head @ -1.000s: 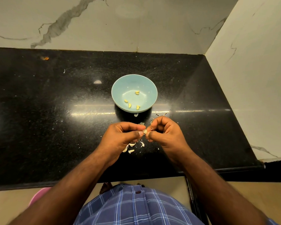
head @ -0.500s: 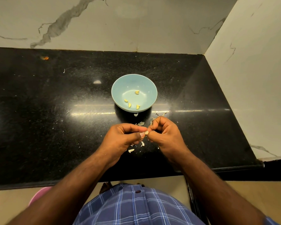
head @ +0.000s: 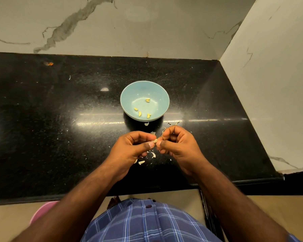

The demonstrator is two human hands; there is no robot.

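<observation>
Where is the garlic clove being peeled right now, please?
Head view, centre: the garlic clove is pinched between the left hand and the right hand, above the black counter, on the person's side of the blue bowl.

Both hands, left [head: 129, 149] and right [head: 177, 145], pinch clove [head: 155, 141] above counter [head: 59, 128]; bowl [head: 129, 95] at 12 o'clock, peels [head: 141, 162] beneath.

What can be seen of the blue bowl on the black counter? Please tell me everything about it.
The bowl is round, light blue and glossy, perhaps ceramic or plastic. It stands upright on the black counter. Inside lie a few small yellowish pieces, apart, near the bottom. No chip shows. The left hand and the right hand, pinching a clove nearer the person, do not touch it.
</observation>
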